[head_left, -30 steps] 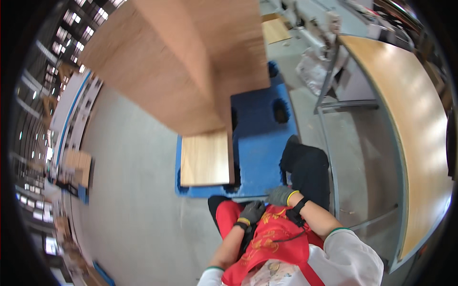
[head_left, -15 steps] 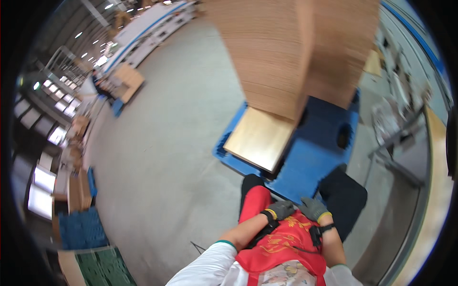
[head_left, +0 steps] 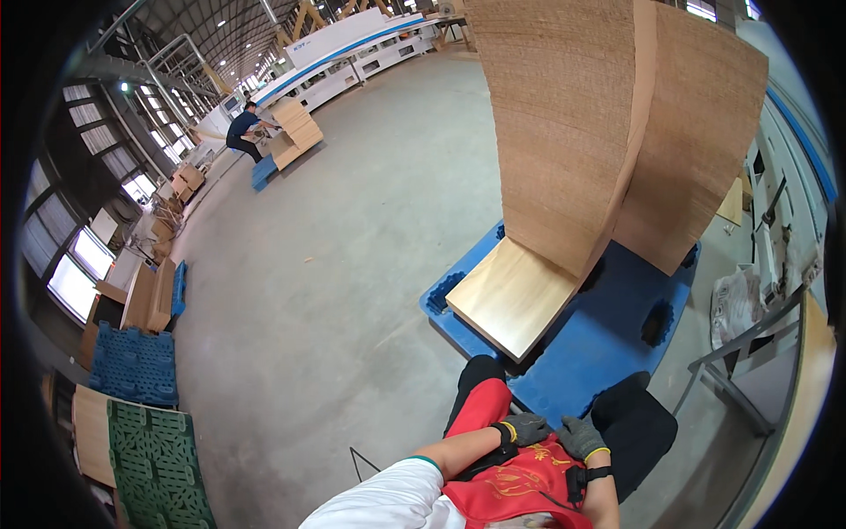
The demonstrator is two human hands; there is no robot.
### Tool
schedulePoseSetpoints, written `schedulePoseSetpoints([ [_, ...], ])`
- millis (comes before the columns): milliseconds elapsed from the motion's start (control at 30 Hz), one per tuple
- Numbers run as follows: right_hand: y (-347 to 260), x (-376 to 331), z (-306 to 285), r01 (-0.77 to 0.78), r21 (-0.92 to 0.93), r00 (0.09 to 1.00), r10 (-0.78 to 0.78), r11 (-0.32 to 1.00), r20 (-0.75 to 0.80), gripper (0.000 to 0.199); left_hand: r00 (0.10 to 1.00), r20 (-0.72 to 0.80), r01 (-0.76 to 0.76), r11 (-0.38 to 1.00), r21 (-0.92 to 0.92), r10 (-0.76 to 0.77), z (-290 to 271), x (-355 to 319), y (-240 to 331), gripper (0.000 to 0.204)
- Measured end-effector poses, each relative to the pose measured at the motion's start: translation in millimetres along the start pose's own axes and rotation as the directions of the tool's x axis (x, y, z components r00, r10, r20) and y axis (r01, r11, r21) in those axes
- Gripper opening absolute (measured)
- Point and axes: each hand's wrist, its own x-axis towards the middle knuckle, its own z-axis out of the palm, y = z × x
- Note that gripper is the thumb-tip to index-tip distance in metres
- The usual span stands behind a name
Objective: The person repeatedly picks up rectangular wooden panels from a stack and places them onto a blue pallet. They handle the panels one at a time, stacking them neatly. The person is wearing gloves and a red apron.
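My left hand (head_left: 527, 429), in a grey glove with a yellow cuff, lies over my lap at the upper edge of the red apron (head_left: 520, 476). Close to its right, my right hand (head_left: 580, 438) wears a matching glove and also touches the apron. Both sets of fingers look curled; whatever they may hold is hidden. Beyond my knees is a blue plastic pallet (head_left: 555, 388). A pale wooden panel (head_left: 511, 295) lies on its near left part, in front of tall stacks of brown boards (head_left: 564, 132).
A metal-legged table (head_left: 815, 370) stands at the right, near a plastic bag (head_left: 733, 304). Blue (head_left: 132, 363) and green pallets (head_left: 154, 463) are at the left. Far off, a person (head_left: 242, 132) bends beside a board stack (head_left: 295, 132), with a long white machine (head_left: 352, 57) behind.
My view has tilted up and turned left, so the pallet and boards sit lower and farther right. Both hands stay on my lap. The earlier blur is gone.
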Motion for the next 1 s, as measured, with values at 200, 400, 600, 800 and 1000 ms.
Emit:
schedulePoseSetpoints([
  [200,5,1,1,0.022,-0.039,1.0,-0.023,0.999,-0.004,0.058,1.0,0.003,-0.005,1.0,-0.011,0.005,0,2,-1,0.045],
  [400,-1,-3,-1,0.007,-0.023,1.0,-0.007,1.0,-0.003,0.058,0.999,-0.031,-0.029,1.0,-0.011,0.029,10,6,-10,0.044],
  [600,-4,-4,0,-0.007,-0.025,1.0,0.007,1.0,-0.001,0.059,0.999,-0.04,-0.018,1.0,-0.007,0.018,15,7,-13,0.045],
  [800,-4,-9,-8,-0.014,0.003,0.999,0.014,1.0,0.044,0.061,0.992,-0.043,-0.123,0.99,-0.072,0.12,-5,-7,2,0.046],
  [1000,1,-7,-8,-0.006,0.066,0.998,0.002,0.998,0.063,0.063,0.991,-0.033,-0.135,0.989,-0.063,0.133,6,6,-8,0.042],
])
